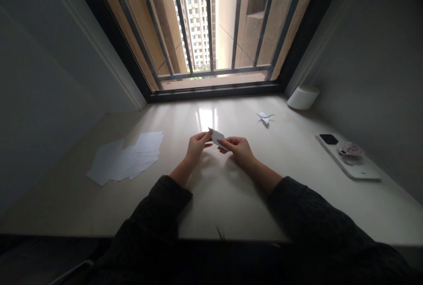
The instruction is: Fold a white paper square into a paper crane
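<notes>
Between my two hands is a small piece of folded white paper (217, 137), held tilted above the pale tabletop. My left hand (197, 145) pinches its left corner between thumb and fingers. On the other side, my right hand (239, 147) grips the lower right end, with the thumb lying on top of the paper. The folds on the underside are hidden from me. Farther back and to the right, a folded paper crane (265, 118) rests on the table, apart from both hands.
Several loose white sheets (124, 159) lie overlapping at the left. A phone (346, 158) with a round grip on its back lies at the right, and a white cylindrical object (303, 97) stands in the back right corner. A barred window (214, 93) closes off the back.
</notes>
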`<control>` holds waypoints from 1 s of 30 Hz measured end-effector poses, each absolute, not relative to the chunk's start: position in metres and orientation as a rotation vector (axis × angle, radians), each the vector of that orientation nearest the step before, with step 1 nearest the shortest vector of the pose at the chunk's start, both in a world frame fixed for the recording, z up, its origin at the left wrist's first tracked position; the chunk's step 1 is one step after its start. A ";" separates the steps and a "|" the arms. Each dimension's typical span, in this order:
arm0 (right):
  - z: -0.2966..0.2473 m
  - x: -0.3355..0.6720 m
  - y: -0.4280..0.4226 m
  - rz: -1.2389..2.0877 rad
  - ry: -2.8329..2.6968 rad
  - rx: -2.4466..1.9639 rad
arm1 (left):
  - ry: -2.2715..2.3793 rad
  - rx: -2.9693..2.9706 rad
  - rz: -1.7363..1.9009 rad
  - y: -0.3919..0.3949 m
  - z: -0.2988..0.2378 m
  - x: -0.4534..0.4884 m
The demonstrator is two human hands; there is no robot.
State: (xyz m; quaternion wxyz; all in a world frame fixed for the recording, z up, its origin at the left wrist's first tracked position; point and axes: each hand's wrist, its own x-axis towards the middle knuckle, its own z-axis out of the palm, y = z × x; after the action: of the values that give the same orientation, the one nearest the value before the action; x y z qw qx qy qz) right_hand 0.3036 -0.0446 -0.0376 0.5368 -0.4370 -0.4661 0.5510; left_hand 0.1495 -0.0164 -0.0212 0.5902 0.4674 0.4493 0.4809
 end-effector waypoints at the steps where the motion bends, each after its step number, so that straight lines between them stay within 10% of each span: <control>1: -0.037 0.304 -0.045 1.311 -1.085 -1.037 | 1.042 1.144 1.099 -0.017 -0.022 0.150; 30: -0.039 0.300 -0.044 1.314 -1.220 -1.061 | 1.019 0.774 1.177 -0.015 -0.029 0.152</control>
State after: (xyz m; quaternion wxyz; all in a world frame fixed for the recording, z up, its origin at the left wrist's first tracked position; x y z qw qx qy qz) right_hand 0.3003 -0.0441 -0.0389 0.5049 -0.4397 -0.5054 0.5444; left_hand 0.1516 -0.0150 -0.0288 0.6454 0.3399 0.4479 0.5171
